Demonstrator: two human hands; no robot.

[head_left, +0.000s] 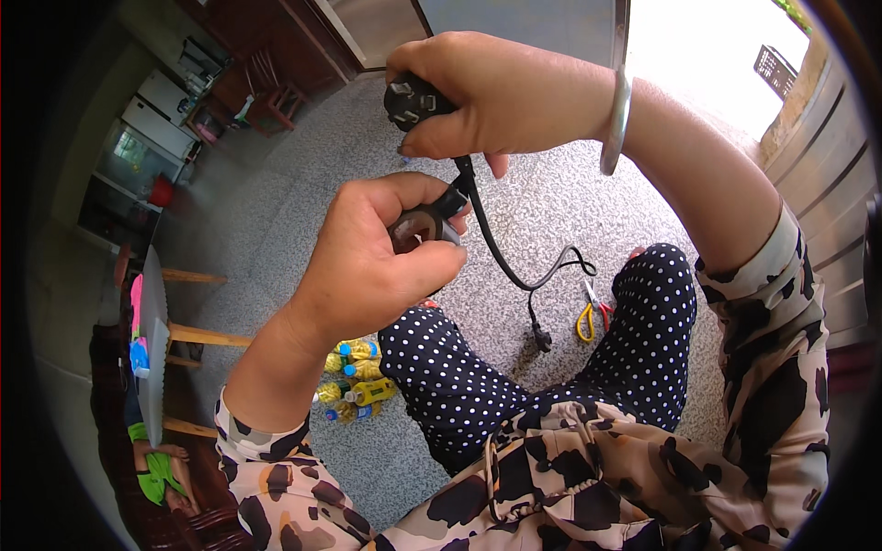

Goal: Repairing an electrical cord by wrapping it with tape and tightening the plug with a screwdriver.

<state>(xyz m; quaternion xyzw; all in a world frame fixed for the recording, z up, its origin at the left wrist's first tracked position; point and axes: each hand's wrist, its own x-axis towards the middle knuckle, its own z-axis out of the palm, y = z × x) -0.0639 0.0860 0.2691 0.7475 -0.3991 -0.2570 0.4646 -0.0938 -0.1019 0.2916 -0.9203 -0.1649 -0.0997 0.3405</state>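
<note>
You seem to be in a home: speckled floor [303, 188] beneath you, a red-brown wooden chair [265, 110] across the room, and a person in green [163, 472] on dark furniture [217, 527] at your left.

One head-worn fisheye — wide, close overhead — looks down at the floor [570, 202].

A chunky black plug [411, 103] is held up near the top centre of the frame, its flat metal prongs bare and facing left. Below it, left of centre, I see a dark tape roll [443, 228], gripped with its round opening showing. A thin black cable [485, 233] sags rightward, curls, and ends in a black connector [540, 339] lower down.
</note>
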